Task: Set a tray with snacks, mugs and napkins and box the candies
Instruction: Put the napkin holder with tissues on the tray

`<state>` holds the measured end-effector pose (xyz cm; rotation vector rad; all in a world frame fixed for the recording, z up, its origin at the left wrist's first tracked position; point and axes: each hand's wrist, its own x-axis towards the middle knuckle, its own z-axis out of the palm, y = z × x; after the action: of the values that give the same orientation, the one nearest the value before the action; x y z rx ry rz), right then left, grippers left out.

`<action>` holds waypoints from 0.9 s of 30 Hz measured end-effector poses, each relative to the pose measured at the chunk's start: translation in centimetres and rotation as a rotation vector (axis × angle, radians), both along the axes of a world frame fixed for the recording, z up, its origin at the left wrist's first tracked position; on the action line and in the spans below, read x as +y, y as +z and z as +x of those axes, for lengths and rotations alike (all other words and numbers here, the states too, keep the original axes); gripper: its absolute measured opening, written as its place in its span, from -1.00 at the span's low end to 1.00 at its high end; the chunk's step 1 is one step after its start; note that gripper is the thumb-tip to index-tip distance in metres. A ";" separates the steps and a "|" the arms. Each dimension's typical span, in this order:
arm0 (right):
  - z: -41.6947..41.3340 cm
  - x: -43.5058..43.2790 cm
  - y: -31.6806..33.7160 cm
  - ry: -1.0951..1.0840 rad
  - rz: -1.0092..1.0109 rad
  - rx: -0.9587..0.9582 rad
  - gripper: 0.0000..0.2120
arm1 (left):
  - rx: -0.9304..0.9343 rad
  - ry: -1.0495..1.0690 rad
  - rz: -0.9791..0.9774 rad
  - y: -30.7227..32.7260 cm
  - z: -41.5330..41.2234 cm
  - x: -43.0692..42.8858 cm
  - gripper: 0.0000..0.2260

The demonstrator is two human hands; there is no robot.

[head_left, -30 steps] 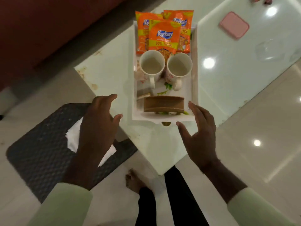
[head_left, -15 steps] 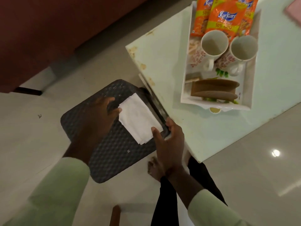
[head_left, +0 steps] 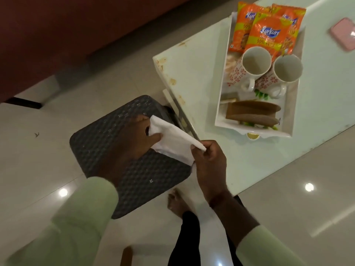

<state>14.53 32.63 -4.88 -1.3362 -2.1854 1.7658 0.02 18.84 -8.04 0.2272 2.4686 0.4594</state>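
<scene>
A white napkin (head_left: 172,143) is lifted off the dark woven stool (head_left: 107,143) below the table's corner. My left hand (head_left: 132,143) pinches its left edge and my right hand (head_left: 209,160) pinches its right corner. On the table stands a white tray (head_left: 222,104). It holds orange snack packets (head_left: 267,31) at the far end, two white mugs with red flowers (head_left: 255,66) (head_left: 286,71) in the middle, and a brown wooden napkin holder (head_left: 251,112) at the near end.
The pale glass table (head_left: 192,73) has a stained corner near the stool. A pink flat object (head_left: 343,33) lies at its far right. A dark red sofa (head_left: 76,35) fills the upper left. My bare foot (head_left: 176,204) rests on the tiled floor.
Both hands left the tray and dropped to the stool. They have taken hold of the napkin and raised it off the stool; my view swung left and down.
</scene>
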 end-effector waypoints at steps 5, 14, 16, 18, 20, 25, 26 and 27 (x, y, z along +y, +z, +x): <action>0.1 6.6 3.6 0.084 0.060 0.178 -0.84 | -0.390 0.394 0.560 5.2 1.7 2.8 -0.78; 1.0 19.9 6.4 0.167 -0.053 0.201 -0.88 | -0.546 0.502 1.031 8.7 4.3 14.0 -0.44; 1.3 22.6 6.6 0.158 -0.159 0.182 -0.82 | -0.524 0.463 0.994 8.5 4.5 16.4 -0.60; 1.7 25.0 6.5 0.173 -0.265 0.153 -0.79 | -0.475 0.395 0.946 8.0 4.5 18.2 -0.75; 2.2 26.9 6.3 0.219 -0.245 0.112 -0.71 | -0.419 0.287 0.853 7.4 4.3 19.6 -0.78; 3.2 29.3 4.7 0.201 -0.404 -0.018 -0.49 | -0.541 0.256 0.686 5.1 4.6 21.6 -0.54; 3.4 29.5 4.3 0.198 -0.472 -0.045 -0.50 | -0.569 0.277 0.684 4.6 4.7 21.8 -0.54; 3.6 29.6 3.9 0.192 -0.529 -0.065 -0.51 | -0.600 0.316 0.691 4.2 4.8 22.0 -0.55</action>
<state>18.08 62.27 -1.02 -1.3043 -2.0113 2.5374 4.84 40.82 -3.79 -0.0353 1.6868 1.3013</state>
